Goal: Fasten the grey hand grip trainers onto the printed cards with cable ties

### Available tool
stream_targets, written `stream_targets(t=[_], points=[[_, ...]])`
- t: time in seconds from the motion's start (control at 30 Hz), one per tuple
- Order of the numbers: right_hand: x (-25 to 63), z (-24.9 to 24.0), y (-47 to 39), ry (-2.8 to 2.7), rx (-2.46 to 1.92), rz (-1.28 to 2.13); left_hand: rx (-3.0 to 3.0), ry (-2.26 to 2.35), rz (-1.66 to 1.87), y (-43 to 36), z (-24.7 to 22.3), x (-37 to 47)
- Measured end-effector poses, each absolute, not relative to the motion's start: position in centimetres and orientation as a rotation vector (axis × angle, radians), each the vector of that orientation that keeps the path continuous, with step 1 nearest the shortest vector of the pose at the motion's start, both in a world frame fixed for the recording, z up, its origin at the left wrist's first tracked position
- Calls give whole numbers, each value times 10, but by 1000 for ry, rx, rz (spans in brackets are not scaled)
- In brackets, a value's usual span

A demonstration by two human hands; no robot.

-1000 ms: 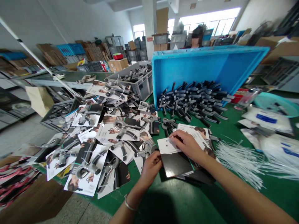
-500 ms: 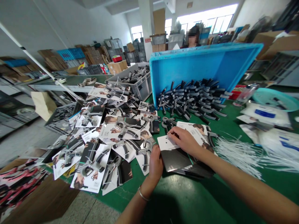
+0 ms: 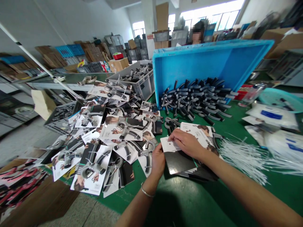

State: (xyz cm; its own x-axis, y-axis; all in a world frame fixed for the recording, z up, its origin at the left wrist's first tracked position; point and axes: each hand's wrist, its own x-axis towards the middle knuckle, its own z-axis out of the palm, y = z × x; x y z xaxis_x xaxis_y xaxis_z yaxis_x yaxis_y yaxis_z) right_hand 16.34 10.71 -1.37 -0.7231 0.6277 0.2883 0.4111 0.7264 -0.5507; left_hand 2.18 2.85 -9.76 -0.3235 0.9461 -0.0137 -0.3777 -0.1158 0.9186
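My left hand (image 3: 158,161) grips the left edge of a black-and-white backing card (image 3: 178,161), thumb along its side. My right hand (image 3: 187,142) reaches over the card's white top end, fingertips bent together beside small punched holes. What those fingers pinch, if anything, is hidden. Beneath this card lies a stack of similar cards (image 3: 197,129), partly covered by my right arm. A loose hand gripper (image 3: 170,123) rests just behind my right hand. To the left, several hand grippers tied onto printed cards (image 3: 92,170) lie in a heap.
A tilted blue crate (image 3: 213,61) holds many black-and-grey hand grippers (image 3: 194,99). White cable ties (image 3: 245,159) lie loose to the right, near plastic bags (image 3: 272,115). A grey crate (image 3: 144,86) stands behind the heap. A person (image 3: 197,33) is beyond the blue crate.
The view has shifted slightly. My right fingertips have moved a little over the card's white end; my left hand keeps its hold on the card's edge.
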Motion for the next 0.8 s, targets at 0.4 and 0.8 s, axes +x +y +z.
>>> stream_targets(t=[0.4, 0.8], points=[[164, -11, 103, -2344, -754, 716, 966, 1253, 1473, 42, -65, -21], [313, -43, 125, -2185, -1646, 289, 1027, 1351, 1100, -7, -37, 12]])
